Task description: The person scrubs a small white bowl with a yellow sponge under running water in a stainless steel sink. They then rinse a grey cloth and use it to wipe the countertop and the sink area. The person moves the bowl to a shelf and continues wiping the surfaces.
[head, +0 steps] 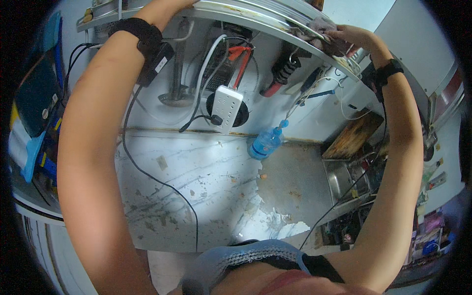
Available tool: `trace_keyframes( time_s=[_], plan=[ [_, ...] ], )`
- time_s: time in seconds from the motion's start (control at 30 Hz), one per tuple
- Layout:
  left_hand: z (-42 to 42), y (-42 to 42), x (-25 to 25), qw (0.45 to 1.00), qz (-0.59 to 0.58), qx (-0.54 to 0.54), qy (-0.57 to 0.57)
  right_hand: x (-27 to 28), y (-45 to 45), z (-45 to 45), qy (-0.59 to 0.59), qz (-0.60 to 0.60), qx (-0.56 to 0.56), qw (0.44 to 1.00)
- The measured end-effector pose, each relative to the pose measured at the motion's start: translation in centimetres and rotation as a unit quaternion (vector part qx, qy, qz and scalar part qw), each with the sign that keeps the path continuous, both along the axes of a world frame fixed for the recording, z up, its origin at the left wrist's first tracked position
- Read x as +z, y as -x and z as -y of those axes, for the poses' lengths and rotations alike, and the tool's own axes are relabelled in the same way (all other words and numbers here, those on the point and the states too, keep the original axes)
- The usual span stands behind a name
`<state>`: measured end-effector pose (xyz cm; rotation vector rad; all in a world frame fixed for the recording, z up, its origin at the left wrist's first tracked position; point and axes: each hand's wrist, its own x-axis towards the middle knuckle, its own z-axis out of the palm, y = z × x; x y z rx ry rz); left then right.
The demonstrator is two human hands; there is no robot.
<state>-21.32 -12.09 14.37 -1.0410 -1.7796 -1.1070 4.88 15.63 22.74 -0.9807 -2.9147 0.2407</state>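
Note:
Both my arms reach up to a metal wall shelf (236, 13) that spans the top of the view. My left hand (177, 5) is at the shelf's front edge on the left, with its fingers cut off by the picture's top. My right hand (350, 35) is at the shelf's right part, its fingers on a crumpled grey cloth (322, 25) that lies over the rail. Each wrist wears a black strap, and a dark box (156, 64) hangs at the left one.
Below the shelf hang a metal skimmer (177, 97), a white power strip (227, 110) with cords, and a red-and-black handled tool (282, 73). A blue plastic bottle (266, 143) hangs on a string over the worn marbled counter (177, 184). A steel sink (339, 179) lies right.

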Motion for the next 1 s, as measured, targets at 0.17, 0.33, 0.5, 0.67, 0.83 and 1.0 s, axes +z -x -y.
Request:
trace_keyframes(
  time_s=[0.17, 0.33, 0.5, 0.67, 0.83, 1.0],
  plan=[
    [2.0, 1.8, 1.2, 0.996, -0.041, -0.084, 0.008, -0.3, 3.3, 2.0, 0.084, 0.068, 0.013, 0.994],
    [4.2, 0.5, 1.9, 0.992, -0.062, -0.109, 0.031, 0.6, 8.8, 5.4, -0.049, 0.075, -0.005, 0.996],
    [7.3, 0.1, 1.0, 0.991, -0.041, -0.11, 0.058, -0.4, 14.2, 12.9, -0.169, 0.061, 0.046, 0.983],
    [8.1, 1.2, -0.8, 0.994, -0.035, -0.085, 0.064, -2.1, 21.0, 16.6, -0.191, 0.072, 0.218, 0.955],
    [6.3, -1.4, 0.2, 0.993, 0.006, -0.098, 0.066, -1.3, 20.9, 14.2, -0.126, 0.041, 0.307, 0.943],
    [8.3, -1.2, 1.4, 0.996, -0.009, -0.068, 0.064, 2.0, 20.6, 17.5, -0.142, 0.087, 0.292, 0.942]
  ],
)
